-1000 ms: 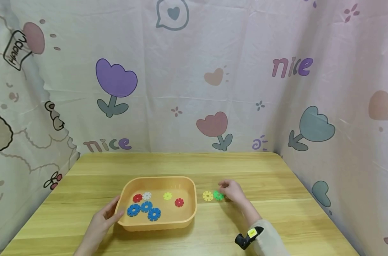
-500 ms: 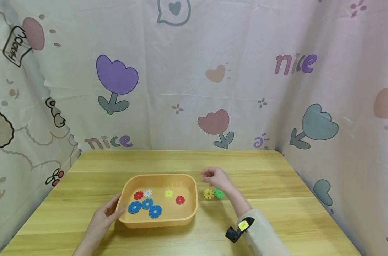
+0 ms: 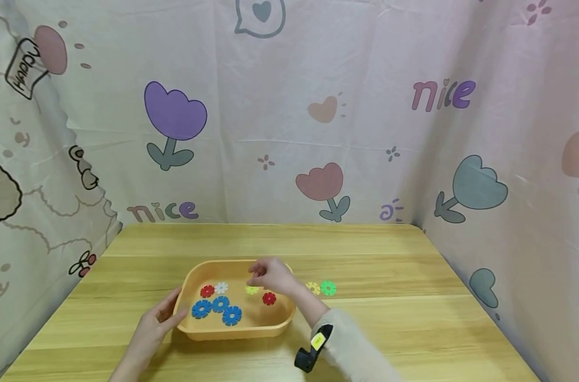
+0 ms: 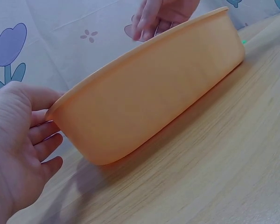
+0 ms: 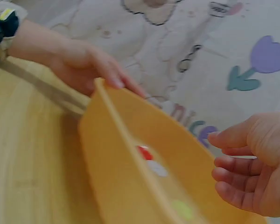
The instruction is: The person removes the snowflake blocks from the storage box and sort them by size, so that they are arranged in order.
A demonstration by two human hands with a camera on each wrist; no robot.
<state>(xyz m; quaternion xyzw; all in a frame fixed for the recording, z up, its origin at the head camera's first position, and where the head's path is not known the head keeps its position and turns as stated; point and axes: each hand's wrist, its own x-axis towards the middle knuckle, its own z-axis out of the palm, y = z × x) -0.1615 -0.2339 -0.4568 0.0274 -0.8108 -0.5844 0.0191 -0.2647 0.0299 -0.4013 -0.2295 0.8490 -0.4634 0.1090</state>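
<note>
Two snowflake discs lie on the wooden table (image 3: 389,276) just right of the orange tray (image 3: 232,332): a yellow disc (image 3: 313,288) and a green disc (image 3: 328,288), side by side and nearly touching. A second ago the right hand (image 3: 270,276) was over the green disc, fingers bunched at it; half a second ago it had lifted off and hovered above the yellow one. Now it has crossed leftward and hangs over the right half of the tray, above the pale yellow-green disc (image 3: 251,289) and close to a red disc (image 3: 269,298). Its fingers are loosely curled with the tips pointing down, and the right wrist view shows nothing held between them. Both table discs have kept their places since the earlier frames.

The left hand (image 3: 151,331) has not moved: its thumb rests along the tray's left rim and its relaxed fingers lie against the outer wall, steadying it rather than clasping it, as the left wrist view shows. Inside the tray, three blue discs (image 3: 220,310) cluster at the front left, with another red disc (image 3: 207,291) and a white disc (image 3: 220,288) behind them, all unmoved.
</note>
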